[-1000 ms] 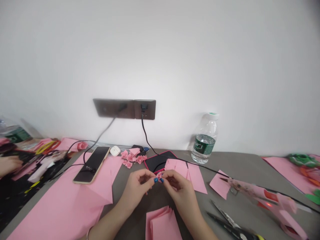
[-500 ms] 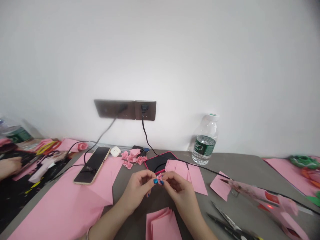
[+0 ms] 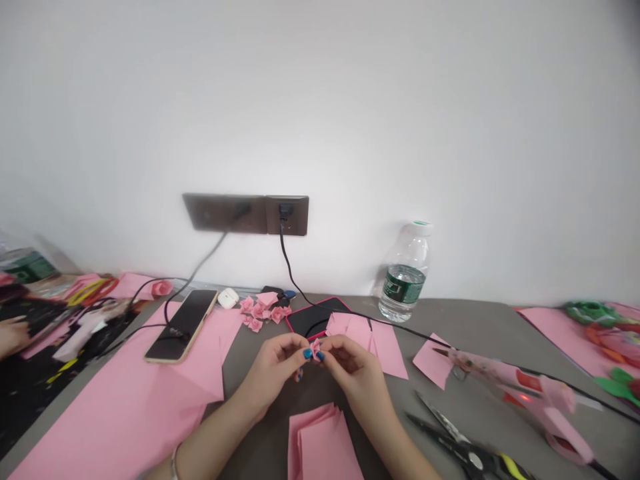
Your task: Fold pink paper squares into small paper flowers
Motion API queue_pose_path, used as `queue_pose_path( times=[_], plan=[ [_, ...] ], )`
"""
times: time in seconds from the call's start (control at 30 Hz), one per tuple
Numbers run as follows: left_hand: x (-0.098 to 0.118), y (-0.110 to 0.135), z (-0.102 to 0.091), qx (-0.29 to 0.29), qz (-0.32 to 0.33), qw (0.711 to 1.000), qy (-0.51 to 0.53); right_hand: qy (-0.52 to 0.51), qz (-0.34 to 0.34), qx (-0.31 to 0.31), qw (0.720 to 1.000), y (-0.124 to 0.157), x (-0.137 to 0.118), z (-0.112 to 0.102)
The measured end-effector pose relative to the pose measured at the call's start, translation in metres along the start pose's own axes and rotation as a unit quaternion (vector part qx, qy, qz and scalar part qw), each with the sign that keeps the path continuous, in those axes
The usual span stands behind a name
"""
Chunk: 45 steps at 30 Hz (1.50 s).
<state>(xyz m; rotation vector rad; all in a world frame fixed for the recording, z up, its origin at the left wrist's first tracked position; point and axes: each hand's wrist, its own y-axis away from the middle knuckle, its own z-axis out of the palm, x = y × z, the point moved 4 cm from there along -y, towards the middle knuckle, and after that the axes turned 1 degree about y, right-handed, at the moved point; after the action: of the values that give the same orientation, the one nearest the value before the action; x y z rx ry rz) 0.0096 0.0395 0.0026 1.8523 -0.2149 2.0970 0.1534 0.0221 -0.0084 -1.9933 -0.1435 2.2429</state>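
Observation:
Both of my hands are held together over the grey table, their fingertips pinching a small folded pink paper rose [image 3: 316,349]. My left hand [image 3: 273,369] holds it from the left and my right hand [image 3: 354,377] from the right. Blue-painted fingernails show, and the fingers hide most of the paper. A stack of folded pink paper [image 3: 323,443] lies just below my hands. Behind them are overlapping pink sheets [image 3: 385,347] and several finished paper roses [image 3: 263,312].
A pink glue gun [image 3: 530,387] and black-handled scissors [image 3: 450,437] lie to the right. Ahead are a phone in a red case [image 3: 315,318], a water bottle [image 3: 404,277] and a cabled phone [image 3: 183,327] on a large pink sheet [image 3: 120,407]. A co-worker's hand [image 3: 13,337] shows at far left.
The whole view has shifted slightly up and left with my head. My hands stay pinched on the small paper rose, with only slight finger movement.

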Motion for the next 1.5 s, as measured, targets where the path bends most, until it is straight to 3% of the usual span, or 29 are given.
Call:
queue_pose_path(
  times=[0.5,0.73,1.07,1.33,1.5],
  plan=[
    [0.005,0.002,-0.003,-0.017,0.039,0.996,-0.075,-0.001,-0.002,-0.006,1.0,0.0,0.001,0.0],
    [-0.001,-0.001,-0.004,0.003,0.012,1.0,-0.007,-0.027,-0.03,0.012,0.999,-0.001,-0.003,-0.001],
    [-0.003,-0.002,-0.005,-0.002,-0.002,1.0,0.018,0.124,-0.123,0.012,0.985,-0.003,-0.019,-0.003],
    [-0.008,-0.002,-0.006,0.005,-0.039,0.998,0.044,0.177,-0.143,0.007,0.974,0.0,-0.02,-0.002],
    [-0.008,-0.003,-0.008,0.014,-0.042,0.998,0.055,0.159,-0.168,0.021,0.973,-0.001,-0.023,-0.002]
  ],
)
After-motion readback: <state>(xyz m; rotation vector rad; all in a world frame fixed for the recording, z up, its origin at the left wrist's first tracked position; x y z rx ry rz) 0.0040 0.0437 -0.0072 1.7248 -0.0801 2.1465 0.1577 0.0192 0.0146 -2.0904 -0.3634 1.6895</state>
